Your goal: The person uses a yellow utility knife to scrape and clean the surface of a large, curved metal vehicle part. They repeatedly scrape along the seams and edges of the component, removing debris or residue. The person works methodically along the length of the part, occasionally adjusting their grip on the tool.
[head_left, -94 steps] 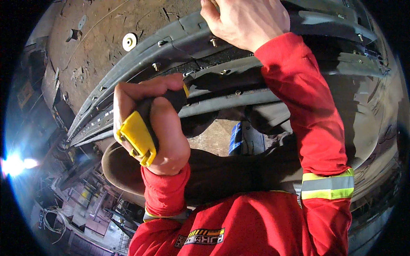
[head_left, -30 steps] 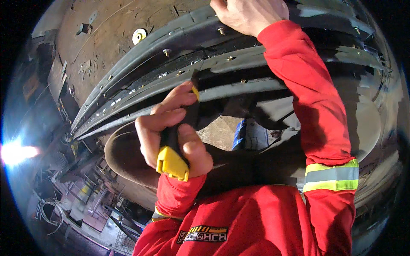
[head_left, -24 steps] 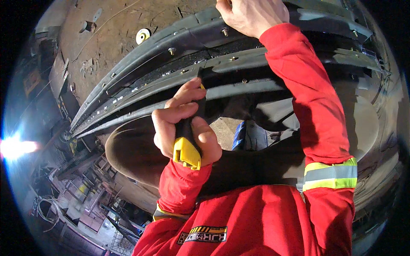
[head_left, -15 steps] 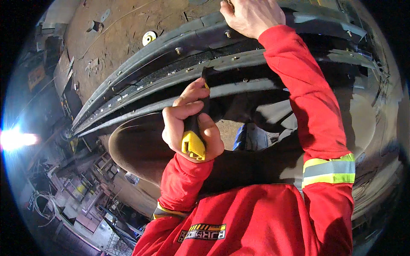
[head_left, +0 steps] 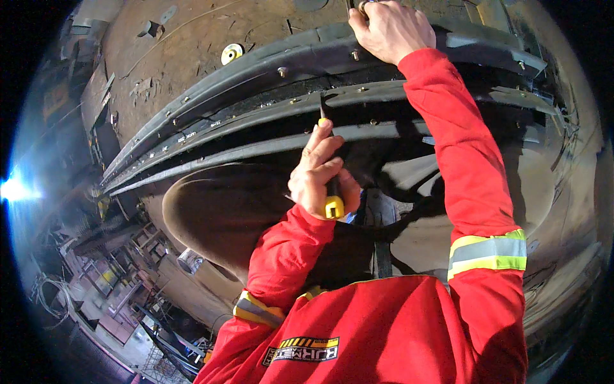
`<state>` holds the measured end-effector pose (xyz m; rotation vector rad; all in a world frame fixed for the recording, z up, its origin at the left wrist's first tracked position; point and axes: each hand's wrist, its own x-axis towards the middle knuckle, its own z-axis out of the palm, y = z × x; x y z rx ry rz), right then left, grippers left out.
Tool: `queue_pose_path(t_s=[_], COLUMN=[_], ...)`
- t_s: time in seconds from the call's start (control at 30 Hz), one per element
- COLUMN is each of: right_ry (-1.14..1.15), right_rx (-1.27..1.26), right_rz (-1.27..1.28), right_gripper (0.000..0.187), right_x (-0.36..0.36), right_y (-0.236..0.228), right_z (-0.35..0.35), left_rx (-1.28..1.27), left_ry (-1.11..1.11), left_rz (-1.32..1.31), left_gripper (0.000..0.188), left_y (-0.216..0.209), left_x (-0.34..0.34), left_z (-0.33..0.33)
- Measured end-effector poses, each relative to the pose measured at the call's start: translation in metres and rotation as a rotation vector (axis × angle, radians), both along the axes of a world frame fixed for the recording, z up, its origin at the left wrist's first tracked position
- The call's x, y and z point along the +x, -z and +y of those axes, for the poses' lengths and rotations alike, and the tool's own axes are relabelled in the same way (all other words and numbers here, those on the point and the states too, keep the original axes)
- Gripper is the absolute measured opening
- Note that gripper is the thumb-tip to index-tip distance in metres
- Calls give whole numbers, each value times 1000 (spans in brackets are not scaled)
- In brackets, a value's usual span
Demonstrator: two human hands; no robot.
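Observation:
My left hand [head_left: 316,176] is closed round a yellow and black utility knife [head_left: 334,207]. Its narrow blade points away from me, the tip close to the middle one of several long dark curved strips [head_left: 249,116]. At the top of the view, my right hand [head_left: 395,31] has its fingers curled beyond the far strip [head_left: 236,80]. What these fingers hold, if anything, is hidden. Bolts with nuts [head_left: 283,72] stick out along the far strip.
A yellow-centred disc [head_left: 231,54] lies on the rusty metal surface [head_left: 192,29] beyond the strips. Below the strips is a large brown rounded metal part [head_left: 211,205] with an opening. Bright welding-like light [head_left: 16,189] glares at far left, above scattered workshop clutter [head_left: 115,288].
My left hand and the knife have moved right and slightly farther away, and the blade now shows clearly. My right hand sits slightly lower and farther right in the view.

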<state>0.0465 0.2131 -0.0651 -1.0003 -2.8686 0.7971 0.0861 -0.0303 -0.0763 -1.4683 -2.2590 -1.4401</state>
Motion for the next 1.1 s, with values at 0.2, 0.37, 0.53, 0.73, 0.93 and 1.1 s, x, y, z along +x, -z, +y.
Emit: queue_pose_path(t_s=[0.2, 0.37, 0.53, 0.73, 0.93, 1.1], right_ry=[-39, 10, 111, 103, 77, 35], right_rx=[227, 380, -164, -300, -144, -63], right_rz=[90, 754, 356, 205, 245, 254], right_gripper=[38, 22, 31, 39, 36, 34], right_x=[-2, 11, 63, 81, 82, 81], right_y=[28, 37, -26, -7, 8, 16], right_z=[6, 1, -108, -146, -162, -166], left_rx=[54, -217, -386, -343, -589, -703], left_ry=[23, -171, -252, -251, -289, -271], left_rz=[17, -20, -788, -663, -431, -546], left_gripper=[27, 49, 62, 56, 81, 88], left_y=[12, -32, -43, -12, -4, 13], left_x=[6, 23, 46, 43, 45, 42], left_z=[-7, -11, -35, -34, -23, -27])
